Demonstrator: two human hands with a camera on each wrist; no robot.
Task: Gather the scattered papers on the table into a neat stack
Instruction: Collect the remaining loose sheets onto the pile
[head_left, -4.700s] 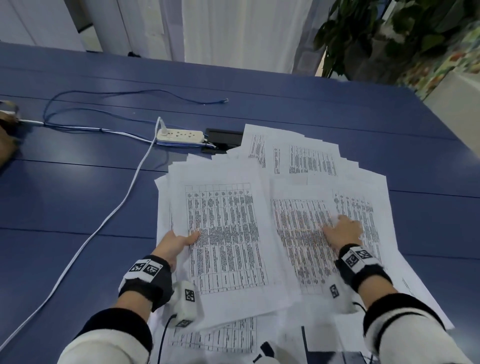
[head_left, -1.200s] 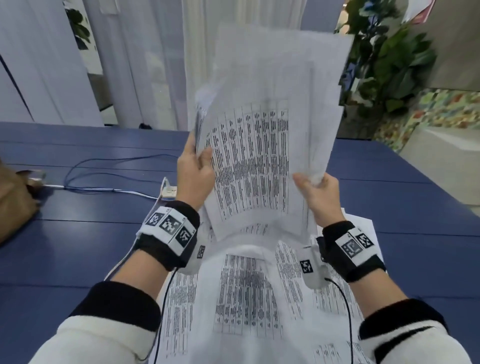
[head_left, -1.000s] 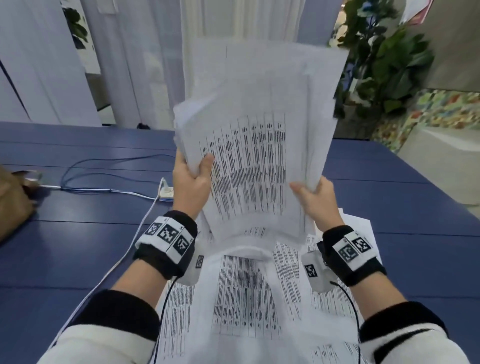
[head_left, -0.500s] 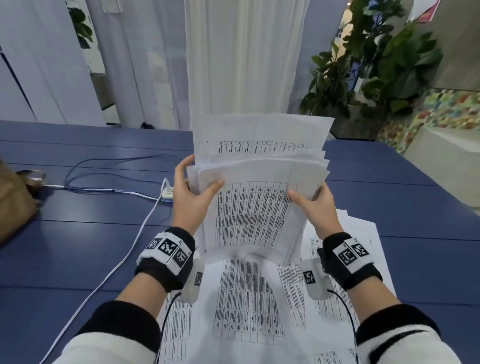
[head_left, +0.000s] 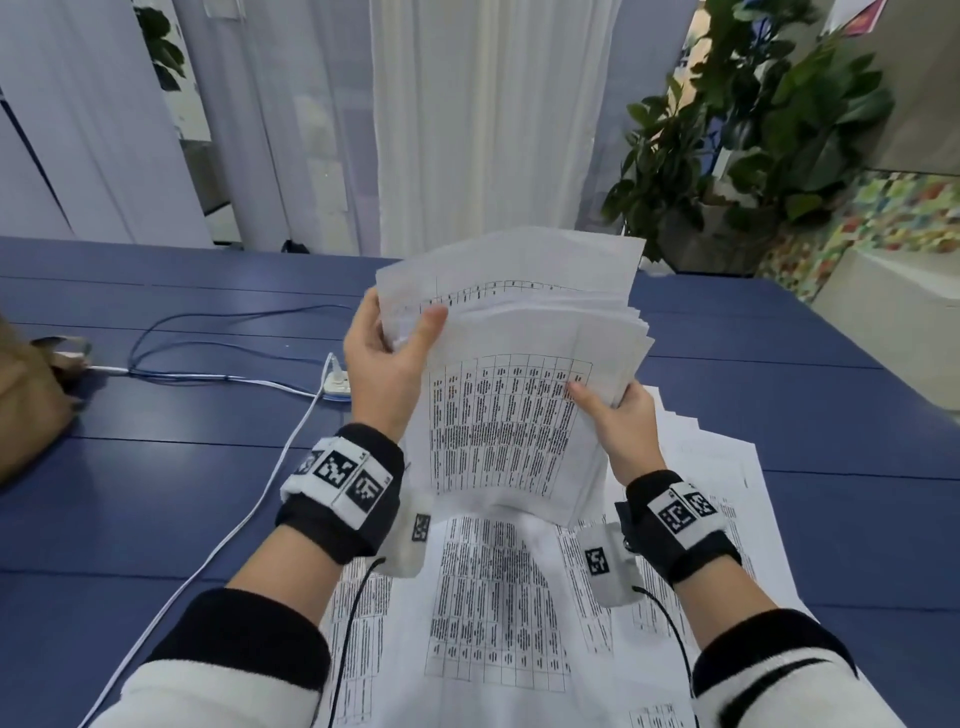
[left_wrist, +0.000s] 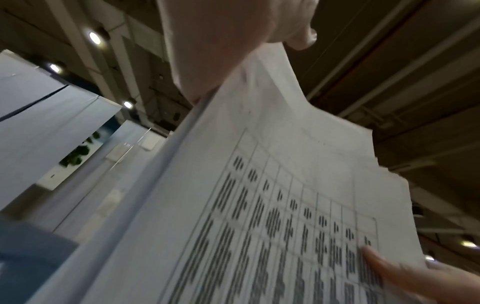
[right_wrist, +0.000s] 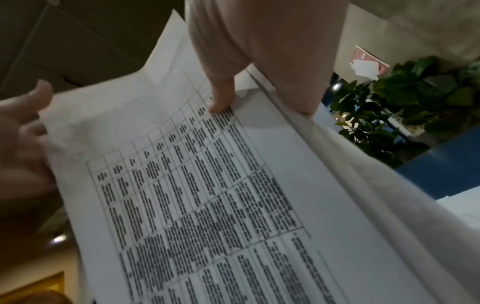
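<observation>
Left hand (head_left: 387, 364): centre of the head view, gripping the left edge of a thick bundle of white printed sheets with black-ruled tables (head_left: 511, 410), thumb pressed on the front face near the top corner and fingers behind, a hold that judges as a clamp to keep the sheets from fanning. Right hand (head_left: 618, 423): just right of centre, thumb laid on the printed grid and fingers tucked behind the right edge, so the bundle is pinched from both sides. Bundle: raised off the table, tilted with its top leaning away and its lower edge hanging just above the sheets below; upper edges uneven and stepped, so the sheets are not yet squared. This two-sided hold probably serves to let the lower edge be tapped down and the pages settle level. Loose white printed sheets (head_left: 498, 613): lower centre, overlapping and askew on the dark blue plank table (head_left: 156, 499), some spreading out to the right under the right wrist; these remain to be gathered. White cable (head_left: 228, 525): runs from lower left up to a white power strip (head_left: 337, 387) left of the left hand, partly hidden by it. Thin blue cable (head_left: 208, 322): looped at upper left. Green potted plant (head_left: 753, 130): upper right, beyond the table.
</observation>
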